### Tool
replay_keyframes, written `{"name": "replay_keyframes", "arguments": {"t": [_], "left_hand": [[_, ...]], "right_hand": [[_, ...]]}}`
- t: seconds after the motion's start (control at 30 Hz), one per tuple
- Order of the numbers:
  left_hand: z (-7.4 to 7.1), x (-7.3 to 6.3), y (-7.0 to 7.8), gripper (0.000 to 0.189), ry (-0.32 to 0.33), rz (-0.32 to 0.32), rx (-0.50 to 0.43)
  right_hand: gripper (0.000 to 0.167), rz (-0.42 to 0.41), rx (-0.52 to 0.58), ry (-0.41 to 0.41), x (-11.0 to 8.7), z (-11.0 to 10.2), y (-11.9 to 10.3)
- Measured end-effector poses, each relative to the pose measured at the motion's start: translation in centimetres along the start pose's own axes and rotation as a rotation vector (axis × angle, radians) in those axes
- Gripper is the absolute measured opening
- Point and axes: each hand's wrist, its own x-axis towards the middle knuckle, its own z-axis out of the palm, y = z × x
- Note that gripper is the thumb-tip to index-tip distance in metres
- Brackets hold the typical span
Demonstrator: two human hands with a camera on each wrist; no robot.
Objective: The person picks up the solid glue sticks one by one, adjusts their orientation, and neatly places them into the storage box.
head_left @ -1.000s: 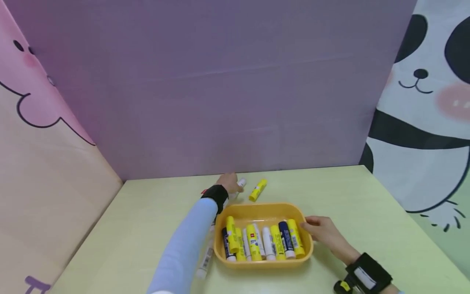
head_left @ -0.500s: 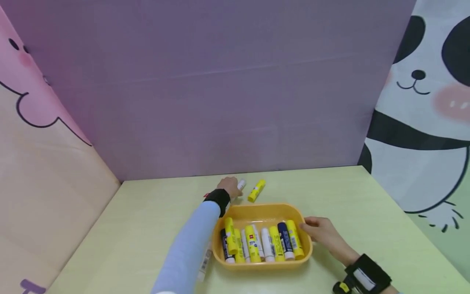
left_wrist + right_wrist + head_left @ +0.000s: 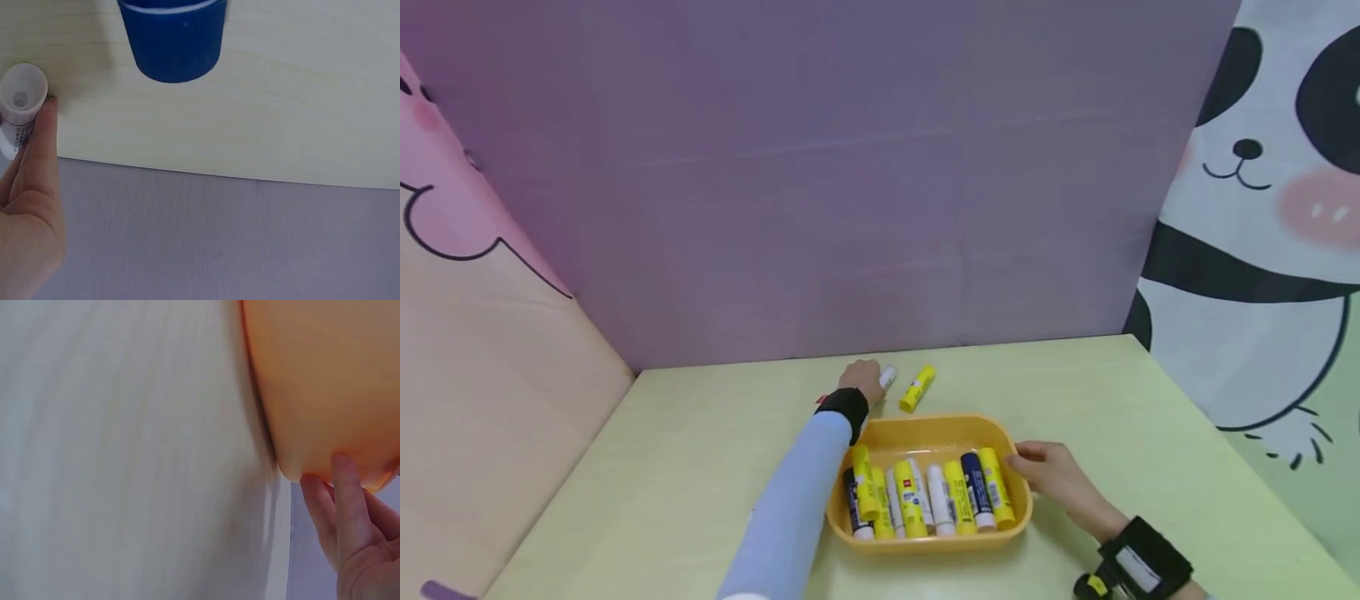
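Note:
My left hand (image 3: 861,382) is at the back of the table and pinches a white glue stick (image 3: 887,377). In the left wrist view this glue stick (image 3: 22,94) lies against the fingers, its end toward the camera; the thumb is hidden. Just right of it lies a yellow glue stick (image 3: 917,388). My right hand (image 3: 1052,473) holds the right edge of a yellow-orange plastic tray (image 3: 936,429). In the right wrist view, fingertips touch the outside of the tray (image 3: 325,381). Yellow, white and dark blue glue sticks (image 3: 910,500) lie side by side inside.
The left sleeve (image 3: 790,508) passes along the tray's left side and covers that part of the table. A blue tapered thing (image 3: 175,44) shows close up in the left wrist view. A purple wall (image 3: 820,208) rises behind the table's back edge (image 3: 722,367).
The head view has shifted slightly. My left forearm has moved a little toward the tray and now hides a white glue stick lying left of it. The right hand keeps its place on the tray.

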Motion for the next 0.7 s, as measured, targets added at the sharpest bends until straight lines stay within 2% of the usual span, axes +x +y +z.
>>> {"name": "replay_keyframes", "arguments": {"t": [0.2,0.4,0.53,0.7], "left_hand": [[-0.1,-0.4,0.0,0.022,0.012,0.007,0.022],[-0.3,-1.2,-0.2,0.019,0.014,-0.019,-0.008],[-0.4,-1.2,-0.5,0.019,0.027,-0.024,-0.023],[-0.5,-0.9,-0.8,0.02,0.055,0.003,-0.029]], "right_hand": [[0.045,0.015,-0.004,0.01,-0.1,0.0,-0.1],[0.044,0.04,-0.01,0.004,0.1,0.1,0.0],[0.044,0.027,-0.008,0.003,0.2,0.1,0.0],[0.044,0.003,-0.016,0.009,0.4,0.0,0.0]]}}
